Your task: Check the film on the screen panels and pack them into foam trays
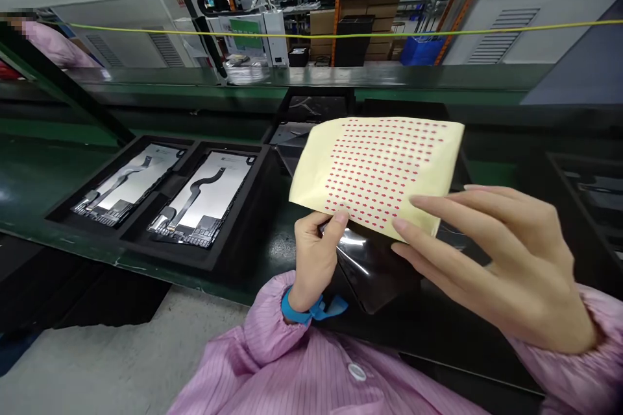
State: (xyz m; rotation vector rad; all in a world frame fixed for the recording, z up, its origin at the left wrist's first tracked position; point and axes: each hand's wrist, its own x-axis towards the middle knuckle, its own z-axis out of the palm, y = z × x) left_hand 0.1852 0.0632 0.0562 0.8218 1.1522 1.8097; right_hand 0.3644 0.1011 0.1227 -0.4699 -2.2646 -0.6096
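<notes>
My left hand (318, 249) pinches the lower edge of a pale yellow sheet of stickers (311, 168), its thumb on the front face. Rows of small red arrow stickers cover the sheet, which tilts up towards me. At the sheet's lower right edge, my right hand (491, 259) has thumb and index finger closed together, the other fingers extended over the sheet. Whether a loose sticker is between these fingertips, I cannot tell. Beneath the sheet lies a glossy black panel (374, 272) that reflects light; the sheet and my hands hide part of it.
Left on the green bench (24, 168), a black foam tray (214, 256) holds two screen assemblies (204, 198) with flex cables. More black trays (316, 104) stand behind the sheet and at the right. A green post (63, 84) rises at left. Another person's pink sleeve (56, 45) shows far left.
</notes>
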